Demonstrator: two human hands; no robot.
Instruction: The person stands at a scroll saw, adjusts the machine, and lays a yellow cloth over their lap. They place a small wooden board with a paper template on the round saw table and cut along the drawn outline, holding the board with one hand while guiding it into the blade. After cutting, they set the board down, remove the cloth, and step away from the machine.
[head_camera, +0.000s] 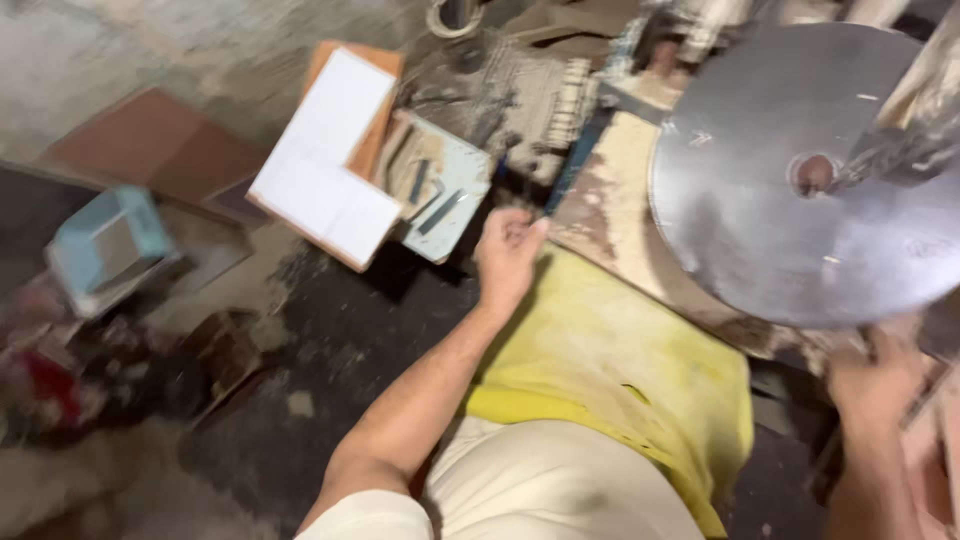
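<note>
Right now my left hand (508, 255) reaches out past my knee, just left of the big silver disc (815, 175). Its fingers (520, 228) are curled in and pinch the near end of a thin dark stick (572, 165) that runs up and away, close by the disc's left edge. I cannot tell if it is a file, a rod or a blade, because the picture is smeared. It looks stiff and light, so I think a pinch near the end is enough.

My right hand (875, 385) sits just under the disc, at its lower edge. I cannot tell if those fingers are gripping or only resting there. The disc looks like metal: heavy, hard and smooth. Its rim may be sharp, so I judge the flat face or the middle hole to be the safer places to hold.

A yellow cloth (620, 370) lies over my lap, below the disc. Far left of the disc lie white flat boards (325, 160) and a small blue box (110, 245). The disc's right side is cut off, and the stuff above it is too blurry to name.
</note>
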